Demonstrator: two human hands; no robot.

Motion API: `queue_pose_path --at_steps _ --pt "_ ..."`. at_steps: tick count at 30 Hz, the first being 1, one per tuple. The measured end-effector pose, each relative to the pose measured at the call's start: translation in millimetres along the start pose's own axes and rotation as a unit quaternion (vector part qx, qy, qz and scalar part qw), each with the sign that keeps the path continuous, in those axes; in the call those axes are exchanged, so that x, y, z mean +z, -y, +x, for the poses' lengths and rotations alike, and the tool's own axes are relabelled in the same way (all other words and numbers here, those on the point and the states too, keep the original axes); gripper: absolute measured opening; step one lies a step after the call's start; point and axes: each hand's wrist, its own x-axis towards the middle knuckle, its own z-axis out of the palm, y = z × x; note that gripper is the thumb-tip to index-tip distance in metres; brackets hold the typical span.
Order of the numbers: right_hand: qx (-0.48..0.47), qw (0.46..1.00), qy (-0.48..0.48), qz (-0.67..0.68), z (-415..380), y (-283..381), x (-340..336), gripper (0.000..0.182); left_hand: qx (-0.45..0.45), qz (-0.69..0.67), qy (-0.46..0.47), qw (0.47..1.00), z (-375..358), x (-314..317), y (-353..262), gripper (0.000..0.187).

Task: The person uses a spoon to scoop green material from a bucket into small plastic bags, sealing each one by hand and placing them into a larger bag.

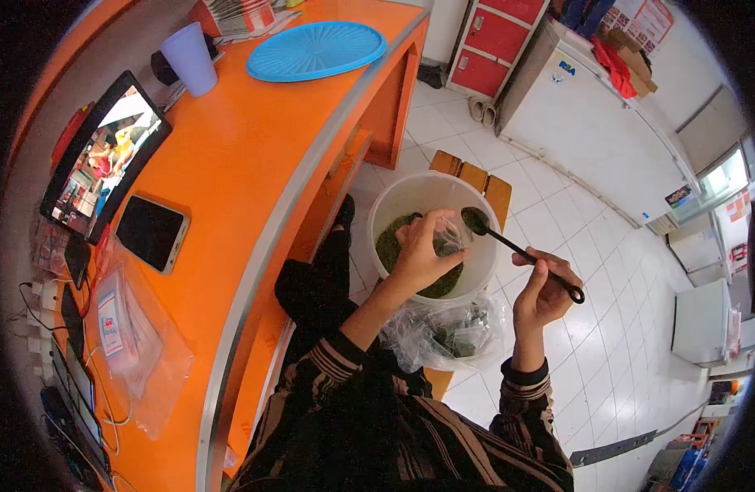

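My left hand (426, 256) is closed on a small clear plastic bag (453, 233), held over a whitish plastic bucket (408, 187). Green crumbly stuff (389, 248) covers the bottom of the bucket, partly hidden behind my hand. Between the fingers of my right hand (546, 291) is the handle of a black spoon (508, 243). Its bowl, with some green stuff in it, is over the bucket's right rim, beside the mouth of the small bag. Close in front of my body lies a large clear plastic bag (476, 328) with small green-filled packets inside.
The bucket stands on a wooden slatted bench (473, 175). At left, an orange counter (221, 172) carries a phone (152, 233), a lit screen (107, 156), a purple cup (190, 61), a blue lid (316, 51) and plastic packaging (131, 328). A white chest freezer (586, 115) stands beyond.
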Motion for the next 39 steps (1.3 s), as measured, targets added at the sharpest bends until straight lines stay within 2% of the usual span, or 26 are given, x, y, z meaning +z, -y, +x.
queue_pose_path --at_steps 1,3,4,8,11,12,13,14,15,17,18,19,22,24,25,26,27,28,29,31,32,33,35,36,38,39 --pt "-0.001 1.0 0.0 0.0 -2.0 -2.8 -0.7 0.016 0.002 -0.027 -0.011 1.0 0.3 2.3 4.2 0.063" --pt "0.009 0.997 0.082 -0.005 -9.4 -10.5 -2.4 0.017 0.012 -0.005 -0.016 1.0 -1.6 4.4 7.9 0.062" --pt "-0.018 0.993 0.111 -0.034 -11.2 -11.8 -1.9 0.018 0.021 0.016 -0.02 0.999 -2.1 3.9 8.1 0.061" --pt "-0.066 0.991 0.113 -0.031 -11.1 -7.5 -0.7 0.02 0.017 0.004 -0.022 1.0 -2.1 4.3 9.8 0.062" --pt "-0.068 0.99 0.114 -0.048 -10.6 -5.8 -0.7 0.017 0.008 0.007 -0.006 1.0 -2.0 5.7 12.9 0.058" --pt "-0.068 0.99 0.114 -0.048 -11.1 -8.3 -1.2 0.017 -0.032 -0.085 0.005 0.996 -0.6 4.2 13.4 0.055" --pt "-0.028 0.997 0.061 -0.026 -12.6 -13.0 -1.6 0.016 -0.073 -0.175 0.015 0.982 0.4 3.2 13.8 0.052" --pt "0.013 1.0 0.008 -0.003 -12.9 -16.0 -1.3 0.015 -0.073 -0.175 0.014 0.982 0.0 4.9 17.9 0.052" --pt "0.013 1.0 0.008 -0.003 -9.9 -15.8 0.2 0.015 -0.088 -0.219 0.005 0.972 0.0 6.5 22.2 0.052" --pt "0.119 0.958 0.121 -0.23 -1.5 -14.6 5.2 0.018 -0.103 -0.263 -0.003 0.959 -2.3 12.3 28.7 0.052" --pt "0.166 0.955 0.154 -0.189 -3.8 -21.3 9.6 0.028 -0.128 -0.286 -0.008 0.95 -2.6 13.8 27.3 0.051" --pt "0.131 0.946 0.181 -0.236 -9.0 -23.2 16.6 0.034 -0.152 -0.308 -0.014 0.939 -2.6 14.7 26.2 0.05" --pt "0.084 0.95 0.206 -0.22 -30.8 -34.8 36.6 0.036 -0.145 -0.339 -0.026 0.929 -4.6 16.2 21.6 0.042" --pt "0.168 0.948 0.221 -0.153 -46.5 -44.8 45.1 0.026 -0.142 -0.319 -0.015 0.937 -6.2 19.3 22.2 0.04" --pt "0.169 0.949 0.22 -0.153 -48.9 -47.3 44.7 0.026 -0.137 -0.299 -0.005 0.945 -7.1 19.7 23.9 0.039" --pt "0.238 0.944 0.197 -0.118 -48.3 -49.8 43.7 0.021 -0.136 -0.297 -0.004 0.945 -3.7 17.3 28.0 0.039" --pt "0.305 0.933 0.174 -0.082 -47.6 -52.7 41.7 0.017 -0.217 -0.31 -0.049 0.924 2.7 12.0 32.7 0.039" --pt "0.291 0.937 0.18 -0.072 -46.9 -56.5 37.7 0.01 -0.297 -0.32 -0.092 0.895 5.4 7.8 38.2 0.039" --pt "0.29 0.937 0.18 -0.073 -45.7 -57.6 33.7 0.01 -0.297 -0.321 -0.093 0.894 4.4 3.5 48.3 0.039" --pt "0.372 0.914 0.158 0.02 -43.4 -58.8 26.8 0.007 -0.201 -0.237 -0.015 0.95 0.3 0.4 75.6 0.029" --pt "0.373 0.914 0.158 0.02 -43.5 -62.7 23.7 0.007 -0.162 -0.21 -0.017 0.964 -5.1 4.5 82.5 0.024" --pt "0.392 0.906 0.153 0.043 -45.1 -68.5 20.9 0.006 -0.163 -0.21 -0.017 0.964 -6.7 2.3 67.3 0.024" --pt "0.412 0.897 0.148 0.068 -46.6 -71.3 20.4 0.005 -0.286 -0.372 -0.035 0.882 -1.7 -7.5 22.1 0.021" --pt "0.414 0.892 0.161 0.08 -46.9 -71.0 20.1 0.006 -0.286 -0.373 -0.035 0.882 -2.5 -6.6 25.1 0.021" --pt "0.416 0.888 0.172 0.091 -46.6 -69.7 19.7 0.008 -0.213 -0.373 0.093 0.898 -4.4 -4.1 32.3 0.02" --pt "0.407 0.89 0.17 0.113 -45.7 -68.5 21.8 0.012 -0.213 -0.374 0.095 0.898 -3.7 -6.5 27.0 0.02"
